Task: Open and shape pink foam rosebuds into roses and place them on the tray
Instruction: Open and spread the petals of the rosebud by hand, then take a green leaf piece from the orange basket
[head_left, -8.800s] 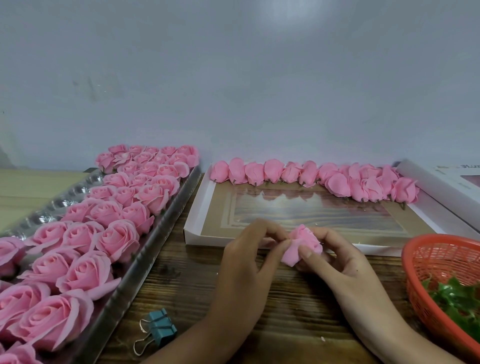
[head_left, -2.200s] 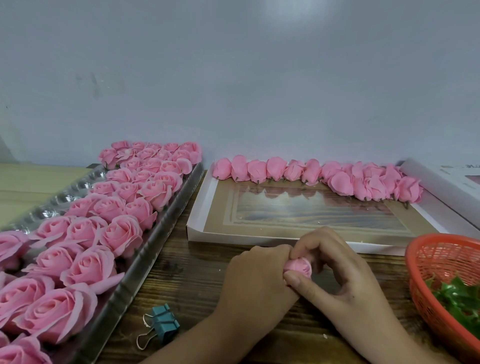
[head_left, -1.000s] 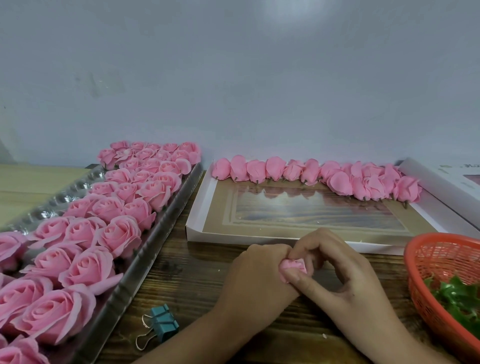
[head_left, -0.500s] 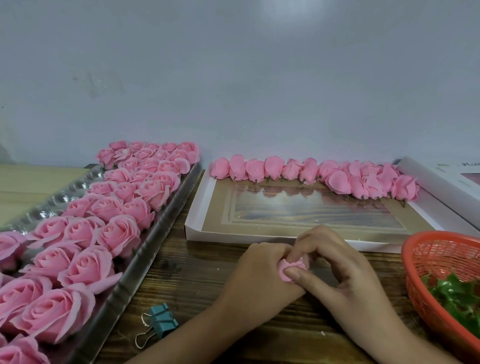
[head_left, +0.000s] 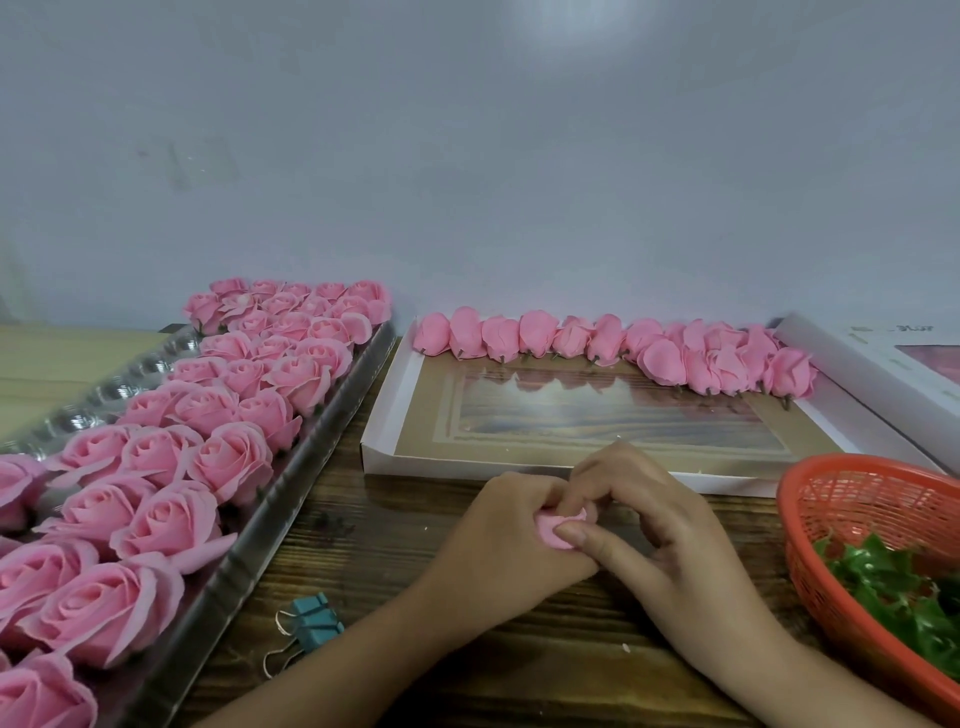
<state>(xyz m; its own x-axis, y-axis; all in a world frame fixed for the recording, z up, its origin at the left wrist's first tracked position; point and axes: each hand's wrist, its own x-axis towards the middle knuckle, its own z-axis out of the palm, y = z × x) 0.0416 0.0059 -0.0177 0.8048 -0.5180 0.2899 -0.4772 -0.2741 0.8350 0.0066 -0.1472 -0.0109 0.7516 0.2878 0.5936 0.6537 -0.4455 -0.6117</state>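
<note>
Pinches a rosebud (head_left: 556, 527) at lower centre between left hand (head_left: 498, 545) and right hand (head_left: 680, 540), fingers (head_left: 575, 535) of both curled close round it, over the table (head_left: 415, 665). Left of frame, a tray (head_left: 291, 499) packed with roses (head_left: 228, 462); upper centre, a row of buds (head_left: 597, 338).

Both hands on one pink foam rosebud (head_left: 558, 530) over the wooden tabletop (head_left: 395, 551): left hand (head_left: 506, 545) curled round it, right hand (head_left: 670, 535) pinching a petal with its thumb. Tray (head_left: 291, 493) of opened roses (head_left: 228, 460) at left. Row of closed rosebuds (head_left: 613, 345) along far edge of white box lid (head_left: 415, 460). Red basket (head_left: 841, 499) with green leaves (head_left: 893, 587) at right. Teal binder clip (head_left: 314, 621) near left forearm.
</note>
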